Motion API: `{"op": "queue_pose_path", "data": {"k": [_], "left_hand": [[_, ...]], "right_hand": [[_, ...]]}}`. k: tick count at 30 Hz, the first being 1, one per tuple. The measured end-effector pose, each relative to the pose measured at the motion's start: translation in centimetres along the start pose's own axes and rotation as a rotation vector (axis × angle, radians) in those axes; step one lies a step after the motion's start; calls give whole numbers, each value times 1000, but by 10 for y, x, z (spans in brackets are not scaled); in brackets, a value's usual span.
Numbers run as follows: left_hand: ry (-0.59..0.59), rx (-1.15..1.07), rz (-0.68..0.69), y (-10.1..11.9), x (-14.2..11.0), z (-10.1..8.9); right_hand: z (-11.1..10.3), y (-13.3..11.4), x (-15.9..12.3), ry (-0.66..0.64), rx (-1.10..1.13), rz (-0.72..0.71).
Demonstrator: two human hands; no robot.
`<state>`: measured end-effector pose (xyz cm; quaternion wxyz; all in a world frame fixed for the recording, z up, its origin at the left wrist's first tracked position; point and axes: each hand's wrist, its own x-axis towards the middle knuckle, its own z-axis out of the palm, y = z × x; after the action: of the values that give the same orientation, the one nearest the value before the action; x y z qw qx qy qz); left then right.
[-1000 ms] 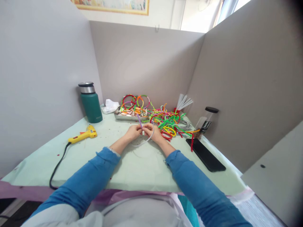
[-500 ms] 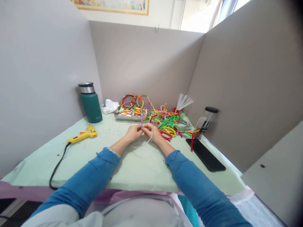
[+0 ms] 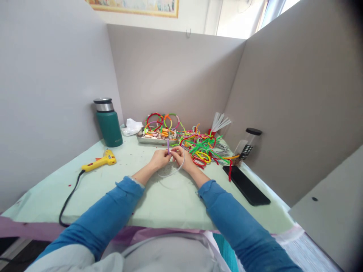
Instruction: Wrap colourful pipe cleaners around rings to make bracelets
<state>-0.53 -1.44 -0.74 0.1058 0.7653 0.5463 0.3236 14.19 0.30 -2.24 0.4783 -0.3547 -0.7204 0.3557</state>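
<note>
Over the middle of the table, my left hand (image 3: 160, 159) pinches a short purple pipe cleaner (image 3: 168, 146), which stands upright above the fingertips. Close beside it, my right hand (image 3: 183, 158) is closed with its fingertips on a thin pale grey cord (image 3: 176, 171). That cord loops down in front of the right hand and curves left below both hands. The fingertips nearly meet, and whether the cord touches the pipe cleaner is hidden there.
A metal tray (image 3: 155, 142) of small pieces and colourful hoops stands behind my hands. Tangled pipe cleaners (image 3: 202, 143) lie right of it. On the left are a yellow glue gun (image 3: 99, 162) and a green bottle (image 3: 109, 126); on the right, a black phone (image 3: 246, 185) and a clear container (image 3: 249, 143).
The purple pipe cleaner has shifted slightly left and down, and its top tilts a little. My right fingers have loosened and lifted slightly. Everything else stays where it was.
</note>
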Motion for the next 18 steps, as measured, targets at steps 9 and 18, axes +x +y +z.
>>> {"op": "queue_pose_path", "data": {"k": [9, 18], "left_hand": [[-12, -22, -5, 1, 0, 0], [-15, -52, 9, -3, 1, 1]], "right_hand": [[-1, 5, 2, 12, -29, 28], [0, 8, 2, 4, -7, 40]]}}
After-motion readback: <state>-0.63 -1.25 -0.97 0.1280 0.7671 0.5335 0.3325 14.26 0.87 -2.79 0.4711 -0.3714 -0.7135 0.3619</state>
